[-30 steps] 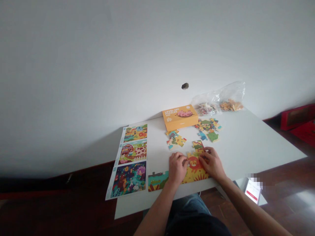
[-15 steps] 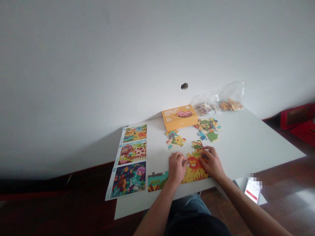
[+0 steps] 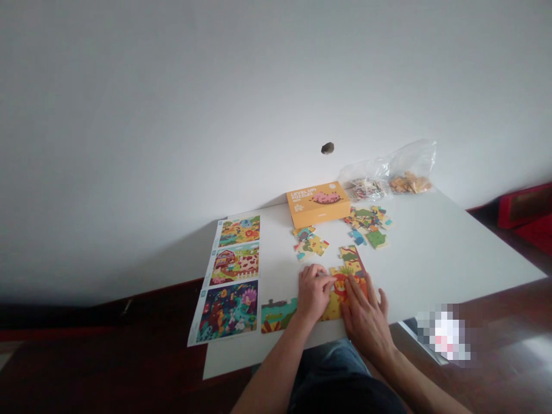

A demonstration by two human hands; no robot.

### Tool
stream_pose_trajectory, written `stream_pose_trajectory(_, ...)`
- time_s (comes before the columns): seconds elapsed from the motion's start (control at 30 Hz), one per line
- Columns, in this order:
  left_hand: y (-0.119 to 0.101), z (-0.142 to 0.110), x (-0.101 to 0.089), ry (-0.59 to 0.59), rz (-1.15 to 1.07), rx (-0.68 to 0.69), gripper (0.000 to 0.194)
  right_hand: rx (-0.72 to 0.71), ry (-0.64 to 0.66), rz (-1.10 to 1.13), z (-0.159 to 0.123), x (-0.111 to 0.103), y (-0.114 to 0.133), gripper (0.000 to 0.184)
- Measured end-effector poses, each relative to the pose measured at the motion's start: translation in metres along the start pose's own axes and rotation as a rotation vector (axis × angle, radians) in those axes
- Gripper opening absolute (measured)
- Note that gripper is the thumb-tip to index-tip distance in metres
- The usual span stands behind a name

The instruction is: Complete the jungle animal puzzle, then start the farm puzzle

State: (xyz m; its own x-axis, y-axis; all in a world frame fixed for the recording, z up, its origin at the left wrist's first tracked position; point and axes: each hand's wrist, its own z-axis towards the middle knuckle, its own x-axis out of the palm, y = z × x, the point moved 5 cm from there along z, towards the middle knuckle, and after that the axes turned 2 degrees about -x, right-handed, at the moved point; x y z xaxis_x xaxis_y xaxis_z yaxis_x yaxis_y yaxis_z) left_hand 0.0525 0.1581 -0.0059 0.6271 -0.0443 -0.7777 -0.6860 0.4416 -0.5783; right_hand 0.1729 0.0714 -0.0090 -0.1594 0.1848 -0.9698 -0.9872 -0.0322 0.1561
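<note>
A partly joined jigsaw puzzle [image 3: 278, 315] lies along the table's near edge, with a crocodile in water at its left and a lion at its right. My right hand [image 3: 365, 313] rests flat on the lion part, fingers stretched out and pressing on the pieces. Curled over the puzzle's middle, my left hand [image 3: 314, 292] has its thumb and fingers close together beside the lion; whatever lies between them is hidden. Joined tree pieces [image 3: 350, 256] rise from the puzzle's right end. Loose puzzle pieces [image 3: 310, 244] lie beyond my left hand.
A picture sheet [image 3: 228, 307] with three scenes lies at the left. Behind stand an orange puzzle box [image 3: 319, 206] and clear bags [image 3: 409, 175] of pieces. More puzzle pieces [image 3: 366, 221] are heaped right of the box. A white wall [image 3: 172, 115] borders the white table [image 3: 452, 247].
My right hand has gone from gripping at the puzzle's right side to lying flat on the lion part. The left hand stays in nearly the same place. The view has shifted slightly.
</note>
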Motion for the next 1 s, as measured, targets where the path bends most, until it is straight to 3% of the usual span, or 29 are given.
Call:
stream_pose_trajectory(0.33, -0.003, -0.001, -0.003, 0.019, 0.012, 0.045, 0.017, -0.132, 0.025, 0.043, 0.017, 0.019, 0.009, 0.057)
stream_pose_trajectory(0.57, -0.008, -0.003, 0.000, 0.052, 0.057, 0.080, 0.023, -0.058, -0.021, 0.040, 0.032, 0.027, -0.001, 0.057)
stream_pose_trajectory(0.8, -0.024, -0.038, -0.003, 0.050, 0.218, 0.072, 0.052, -0.061, -0.021, 0.006, 0.040, 0.029, -0.009, 0.056)
stream_pose_trajectory(1.0, -0.017, -0.073, -0.021, 0.028, 0.376, -0.051, 0.061, -0.003, -0.044, 0.011, 0.037, 0.024, -0.004, 0.059)
